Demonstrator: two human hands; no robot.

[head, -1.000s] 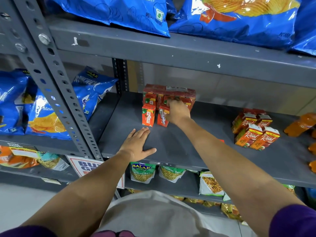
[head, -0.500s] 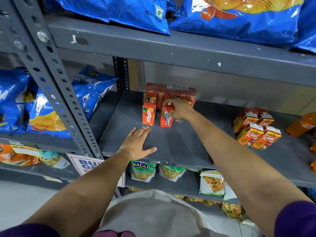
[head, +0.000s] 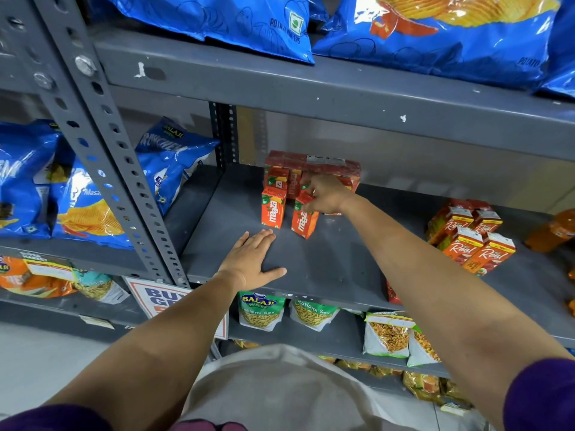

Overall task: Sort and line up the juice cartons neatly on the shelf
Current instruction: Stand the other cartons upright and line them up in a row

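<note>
- Head view: since half a second ago the Maaza carton (head: pixel 304 219) under the right hand (head: pixel 327 195) has turned; its label now faces forward where its straw side did.
- That right hand grasps the carton's top, fingers curled over it.
- A second Maaza carton (head: pixel 273 207) stands just left of it, apart.
- The left hand (head: pixel 251 262) lies flat, released, on the shelf (head: pixel 326 269), nearer than both.
- Real cartons (head: pixel 473 237) cluster well right.

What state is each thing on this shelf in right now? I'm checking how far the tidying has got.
Left hand: flat on the shelf, empty.
Right hand: gripping the top of the right front carton, which is tilted.
Left front carton: upright, free.
Wrapped pack: at the back, sealed.
Real cartons: leaning, bunched unevenly.
</note>
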